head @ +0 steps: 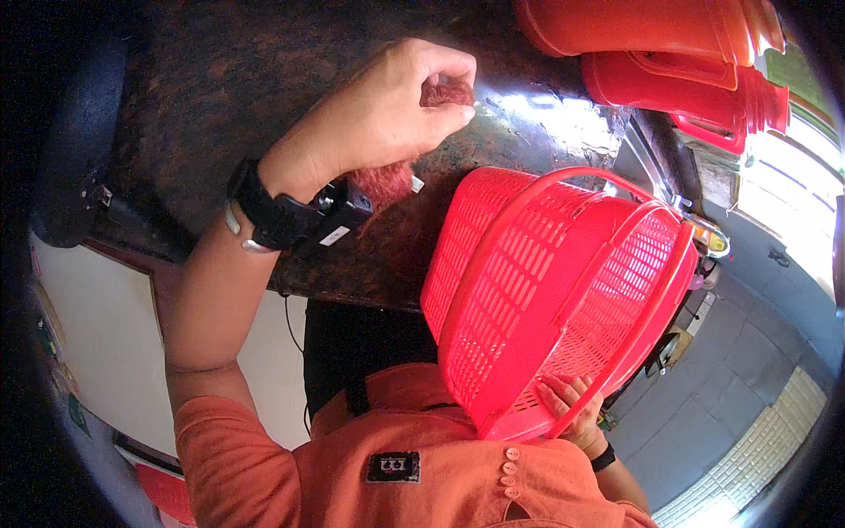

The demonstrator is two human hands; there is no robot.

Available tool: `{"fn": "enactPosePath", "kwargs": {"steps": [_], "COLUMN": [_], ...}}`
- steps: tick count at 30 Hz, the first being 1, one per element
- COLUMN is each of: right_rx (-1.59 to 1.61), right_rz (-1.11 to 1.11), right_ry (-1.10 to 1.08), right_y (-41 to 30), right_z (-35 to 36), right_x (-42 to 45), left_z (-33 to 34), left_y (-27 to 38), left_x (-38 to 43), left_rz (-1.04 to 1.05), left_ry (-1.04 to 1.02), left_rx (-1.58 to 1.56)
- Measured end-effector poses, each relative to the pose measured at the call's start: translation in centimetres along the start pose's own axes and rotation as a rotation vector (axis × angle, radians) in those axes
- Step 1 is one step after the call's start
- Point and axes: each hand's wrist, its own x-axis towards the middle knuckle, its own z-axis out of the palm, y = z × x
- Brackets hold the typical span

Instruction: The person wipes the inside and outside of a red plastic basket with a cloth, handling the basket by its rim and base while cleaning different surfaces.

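Observation:
My left hand (389, 105) is over the dark stone-look countertop, fingers curled around a fuzzy reddish-brown cloth (386, 185). Part of the cloth shows in the curl of the fingers; more hangs below the palm, with a small white tag. A black strap with a small device (290, 218) is on that wrist. To the right, a red plastic basket (521, 264) with slotted walls is tilted, its mouth facing right and its handle lying across its side. My right hand (574, 406) grips the basket's rim near my body, fingers over the inner wall.
Red and orange plastic containers (660, 72) with handles stand at the top right. The dark countertop (264, 59) has a shiny, wet-looking patch beneath the window light. A metal edge (637, 158) lies behind the basket. At the far left is a black object (79, 152); a thin cable (290, 330) hangs below the counter.

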Motion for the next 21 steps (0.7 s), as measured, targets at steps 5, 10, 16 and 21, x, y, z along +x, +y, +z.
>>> {"fn": "enactPosePath", "kwargs": {"steps": [5, 10, 16, 21], "right_rx": [0.007, 0.019, 0.042, 0.046], "right_rz": [0.023, 0.022, 0.032, 0.047], "right_ry": [0.017, 0.008, 0.037, 0.029], "right_y": [-0.3, 0.1, 0.0, -0.2], "right_z": [0.0, 0.1, 0.3, 0.1], "right_x": [0.2, -0.1, -0.3, -0.1], "left_z": [-0.9, 1.2, 7.5, 6.1], "left_y": [2.5, 7.6, 5.5, 5.0], "left_x": [1.2, 3.0, 3.8, 2.3], "left_rz": [0.205, 0.174, 0.353, 0.326], "left_ry": [0.163, 0.075, -0.019, -0.059], "left_rx": [0.488, -0.333, -0.338, -0.503]}}
